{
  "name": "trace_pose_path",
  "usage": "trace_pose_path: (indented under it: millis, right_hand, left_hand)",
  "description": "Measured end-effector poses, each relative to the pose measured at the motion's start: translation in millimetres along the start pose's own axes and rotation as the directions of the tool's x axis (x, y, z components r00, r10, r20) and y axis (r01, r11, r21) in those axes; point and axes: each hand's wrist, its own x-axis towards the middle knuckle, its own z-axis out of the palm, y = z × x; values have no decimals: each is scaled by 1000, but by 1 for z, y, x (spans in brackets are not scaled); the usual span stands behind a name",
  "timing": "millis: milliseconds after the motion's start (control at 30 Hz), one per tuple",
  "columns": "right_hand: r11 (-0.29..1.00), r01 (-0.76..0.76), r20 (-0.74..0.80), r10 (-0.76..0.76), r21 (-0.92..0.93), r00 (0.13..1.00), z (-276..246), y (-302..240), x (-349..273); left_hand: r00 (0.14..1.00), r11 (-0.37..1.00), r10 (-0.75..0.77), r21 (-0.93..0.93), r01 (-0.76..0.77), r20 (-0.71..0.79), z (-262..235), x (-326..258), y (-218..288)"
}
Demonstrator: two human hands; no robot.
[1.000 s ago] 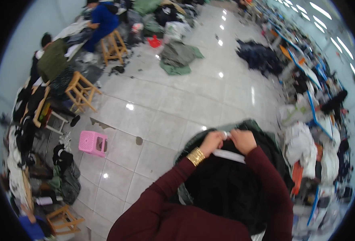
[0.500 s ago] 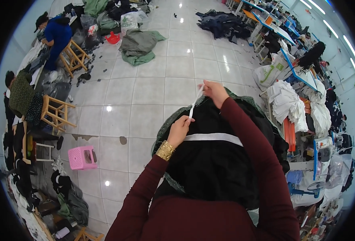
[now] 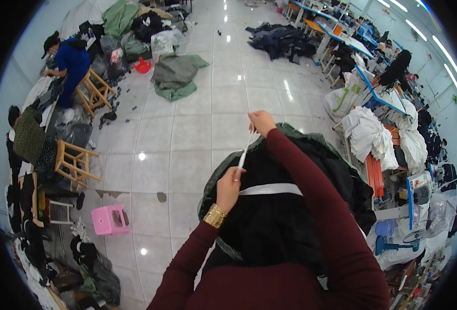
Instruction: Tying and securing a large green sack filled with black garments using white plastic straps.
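Observation:
My left hand [image 3: 229, 191], below a gold bracelet's wrist, is closed in a pinch on a narrow white strip [image 3: 243, 156], perhaps elastic or tape. Higher and to the right, my right hand [image 3: 262, 123] pinches the strip's far end, which looks thin and faint near the fingertips. The strip runs taut and slanting between both hands. Beneath them, in front of my body, lies a large heap of black cloth [image 3: 267, 227] with a green edge [image 3: 301, 132]. A wider white band [image 3: 272, 189] crosses the black cloth, its right end hidden behind my right forearm.
A pink plastic stool [image 3: 107, 220] stands on the tiled floor to the left. Wooden stools [image 3: 74, 163] and two seated people line the left side. Green cloth [image 3: 176, 76] and dark cloth [image 3: 283, 42] lie ahead. White cloth stacks [image 3: 369, 132] and sewing tables stand right.
My right hand has moved left and slightly down in the picture, and my left hand slightly lower. The strip stands steeper between them. The surroundings have shifted a little downward in view.

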Motion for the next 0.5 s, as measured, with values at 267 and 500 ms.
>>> trace_pose_path:
  millis: [267,500]
  right_hand:
    - [741,599,755,-197,-302,625,-28,-57,-105]
    - [957,290,588,-252,31,769,-15,-13,-73]
  left_hand:
    - [981,982,108,-172,-80,159,12,30,-3]
    - [1000,950,-17,-311,19,9,23,31,4]
